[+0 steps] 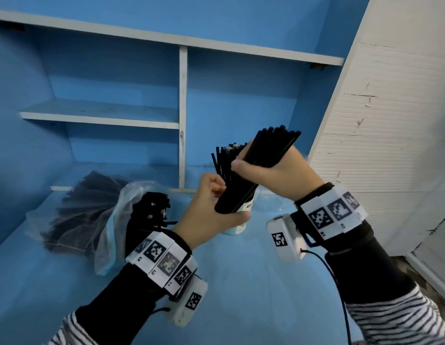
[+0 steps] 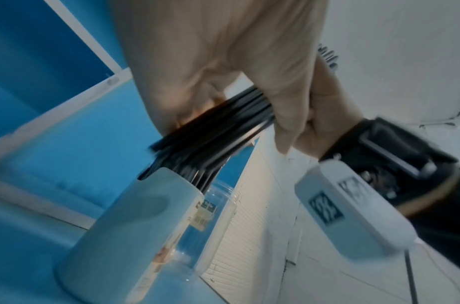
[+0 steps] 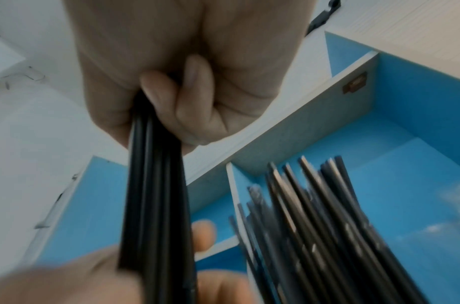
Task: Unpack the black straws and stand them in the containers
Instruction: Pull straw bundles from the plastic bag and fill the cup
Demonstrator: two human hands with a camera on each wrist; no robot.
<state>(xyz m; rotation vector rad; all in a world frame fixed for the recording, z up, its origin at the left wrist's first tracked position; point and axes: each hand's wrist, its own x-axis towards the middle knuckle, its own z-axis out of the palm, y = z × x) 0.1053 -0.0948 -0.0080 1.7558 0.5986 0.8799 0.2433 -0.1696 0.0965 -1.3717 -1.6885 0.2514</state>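
A bundle of black straws (image 1: 261,155) slants over a pale cylindrical container (image 1: 241,224) on the blue counter. My right hand (image 1: 263,168) grips the bundle near its upper end. My left hand (image 1: 216,207) curls round its lower end, just above the container's mouth. More black straws (image 1: 222,160) stand in that container behind the bundle. In the left wrist view the bundle (image 2: 213,133) meets the container (image 2: 135,226) at its rim. In the right wrist view my fingers (image 3: 192,115) wrap the bundle (image 3: 153,195), with the standing straws (image 3: 327,226) alongside.
A clear plastic bag (image 1: 74,215) with more black straws lies at the left, and a dark bunch of straws (image 1: 151,207) sits at its mouth. A clear jar (image 2: 221,203) stands behind the container. Blue shelves (image 1: 99,115) rise at the back, a white wall (image 1: 390,145) at the right.
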